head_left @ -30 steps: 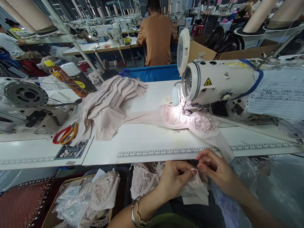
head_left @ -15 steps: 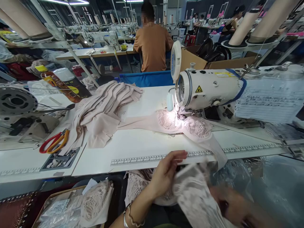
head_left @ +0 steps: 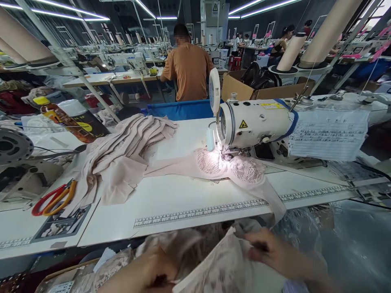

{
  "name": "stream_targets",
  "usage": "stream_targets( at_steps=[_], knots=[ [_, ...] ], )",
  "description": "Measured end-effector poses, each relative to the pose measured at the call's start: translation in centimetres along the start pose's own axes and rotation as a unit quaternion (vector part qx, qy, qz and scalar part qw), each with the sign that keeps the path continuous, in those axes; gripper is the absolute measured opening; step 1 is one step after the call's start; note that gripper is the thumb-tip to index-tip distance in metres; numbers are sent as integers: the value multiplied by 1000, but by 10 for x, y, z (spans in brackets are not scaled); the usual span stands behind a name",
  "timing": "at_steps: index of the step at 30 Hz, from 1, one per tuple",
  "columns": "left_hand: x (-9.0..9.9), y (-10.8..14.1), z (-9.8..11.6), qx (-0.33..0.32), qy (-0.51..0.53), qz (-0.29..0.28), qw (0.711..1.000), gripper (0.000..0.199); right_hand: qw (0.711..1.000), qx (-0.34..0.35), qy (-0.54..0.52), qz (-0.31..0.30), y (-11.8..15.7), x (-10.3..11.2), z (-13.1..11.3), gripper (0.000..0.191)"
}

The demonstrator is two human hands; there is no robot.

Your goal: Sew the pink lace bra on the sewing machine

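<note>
Below the table edge, a beige lace bra piece [head_left: 220, 264] is stretched between my two hands, blurred by motion. My left hand [head_left: 160, 266] pinches its lower left edge, and my right hand [head_left: 271, 250] grips its upper right side. More lace fabric [head_left: 195, 244] lies bunched behind it over my lap. On the table, a pale pink bra [head_left: 214, 165] sits under the needle of the white sewing machine [head_left: 253, 122], one wing hanging over the front edge. Neither hand touches that bra.
A pile of pink fabric pieces [head_left: 122, 146] lies left of the machine, near red and orange-handled scissors [head_left: 56, 199]. A printed ruler [head_left: 195, 213] runs along the table's front. Bottles [head_left: 82, 120] lean at the back left. A person [head_left: 191, 69] sits ahead.
My left hand, open before, has come down and left and closed on the lace piece. My right hand has moved up and left with the fabric. The camera view has tilted up.
</note>
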State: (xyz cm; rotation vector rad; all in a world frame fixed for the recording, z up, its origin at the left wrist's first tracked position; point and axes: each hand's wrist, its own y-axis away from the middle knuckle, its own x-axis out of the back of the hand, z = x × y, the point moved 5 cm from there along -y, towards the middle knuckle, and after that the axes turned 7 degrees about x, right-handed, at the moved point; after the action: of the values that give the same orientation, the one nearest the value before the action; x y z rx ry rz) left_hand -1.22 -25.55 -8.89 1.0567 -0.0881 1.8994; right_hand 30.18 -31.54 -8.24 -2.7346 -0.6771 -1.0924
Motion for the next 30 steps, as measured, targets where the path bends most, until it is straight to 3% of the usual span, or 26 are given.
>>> stream_targets(
  at_steps=[2,4,5,7,9,11,13,14,16,19,21,23,26,30],
  knots=[
    [-18,-10,-18,101,-60,-8,993,28,990,-87,104,-43,-12,-26,25,29],
    [-45,-33,-28,187,-139,-2,973,23,969,-128,210,-32,-20,-48,44,8],
    [-58,-45,-30,208,-184,5,961,19,961,-135,239,-27,-22,-57,52,9],
    [-76,-64,-21,167,-278,68,944,22,953,-132,273,-15,-22,-66,61,20],
    [-75,-70,3,45,-334,158,928,28,950,-107,294,-4,-20,-64,60,31],
    [-60,-66,36,-119,-324,205,916,20,951,-2,306,39,-21,-53,40,32],
    [-32,-65,67,-271,-273,186,904,7,931,170,304,109,-20,-34,6,26],
    [-13,-70,79,-313,-264,195,891,4,909,251,297,147,-20,-20,-10,27],
    [28,-96,92,-314,-260,237,882,8,875,302,330,184,-28,13,-26,22],
    [78,-153,91,-246,-301,293,874,25,878,190,373,233,-60,75,-13,29],
    [90,-189,86,-240,-353,238,872,23,890,45,396,223,-87,112,16,41],
    [91,-210,83,-265,-407,170,857,21,881,-46,416,221,-110,138,44,35],
    [88,-220,81,-281,-445,136,839,20,879,-70,429,195,-138,153,73,31],
    [89,-221,79,-229,-371,192,879,23,896,-24,413,160,-153,153,90,28]
  ],
)
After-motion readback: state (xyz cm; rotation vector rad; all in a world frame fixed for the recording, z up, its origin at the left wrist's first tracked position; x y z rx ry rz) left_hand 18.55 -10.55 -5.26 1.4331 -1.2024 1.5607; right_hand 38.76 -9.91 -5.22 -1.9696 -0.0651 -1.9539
